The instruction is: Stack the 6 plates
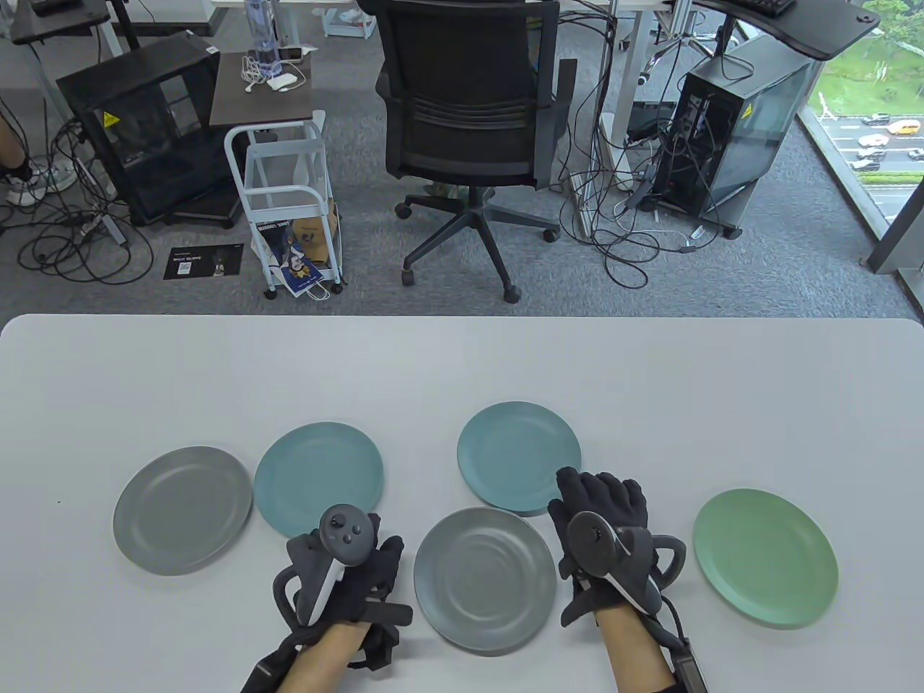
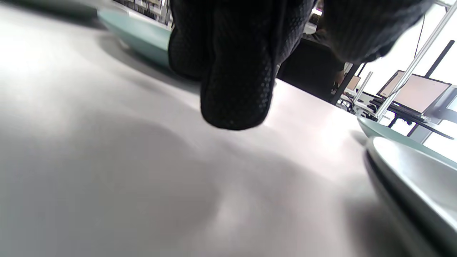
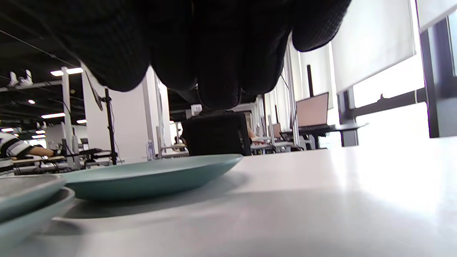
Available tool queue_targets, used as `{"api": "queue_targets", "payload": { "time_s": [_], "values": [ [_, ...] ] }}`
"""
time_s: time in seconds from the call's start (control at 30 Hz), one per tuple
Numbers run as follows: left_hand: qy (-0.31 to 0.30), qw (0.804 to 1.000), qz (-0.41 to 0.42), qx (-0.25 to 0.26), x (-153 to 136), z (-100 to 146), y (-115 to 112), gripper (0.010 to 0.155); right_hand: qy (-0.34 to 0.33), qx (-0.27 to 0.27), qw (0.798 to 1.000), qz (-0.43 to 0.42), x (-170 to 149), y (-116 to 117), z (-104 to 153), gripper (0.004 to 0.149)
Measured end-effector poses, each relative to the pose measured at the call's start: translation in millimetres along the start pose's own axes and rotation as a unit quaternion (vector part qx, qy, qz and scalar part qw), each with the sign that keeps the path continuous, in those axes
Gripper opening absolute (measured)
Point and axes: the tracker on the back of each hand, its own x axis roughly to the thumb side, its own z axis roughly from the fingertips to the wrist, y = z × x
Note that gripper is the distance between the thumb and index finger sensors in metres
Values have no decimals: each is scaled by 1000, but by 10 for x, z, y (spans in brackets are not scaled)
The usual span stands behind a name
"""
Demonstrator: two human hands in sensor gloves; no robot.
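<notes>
Hands (image 1: 346, 570) (image 1: 603, 530) flanking grey plate (image 1: 485, 577), empty

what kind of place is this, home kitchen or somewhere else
Most likely an office or lab, not a kitchen: a black mesh swivel chair, black desktop computer towers with tangled cables on grey carpet, and laptops on desks behind the white table.

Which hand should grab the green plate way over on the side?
Probably the right hand. The round light-green plate lies alone just beside it, with bare white table between. The left hand sits beyond the grey centre plate.
</notes>
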Motion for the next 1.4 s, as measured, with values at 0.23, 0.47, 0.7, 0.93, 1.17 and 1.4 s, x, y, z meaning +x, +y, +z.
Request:
{"api": "queue_targets", "payload": {
  "time_s": [0.23,0.47,0.7,0.93,1.17,1.4],
  "values": [
    [-23,981,-128,141,130,91,36,65,83,116,990,-2,-52,86,-174,57],
    [-49,968,-149,194,248,39,137,75,160,138,975,-69,-184,245,-372,63],
    [-52,973,-162,158,306,-167,68,83,183,143,972,-42,-217,382,-448,73],
    [-45,972,-174,154,157,-110,85,85,195,135,971,-14,-167,442,-494,78],
    [-57,972,-185,136,170,-116,-5,85,225,140,963,-50,-220,489,-517,74],
    [-51,974,-180,129,154,-114,-17,85,263,127,948,-128,-378,524,-500,65]
  ]
}}
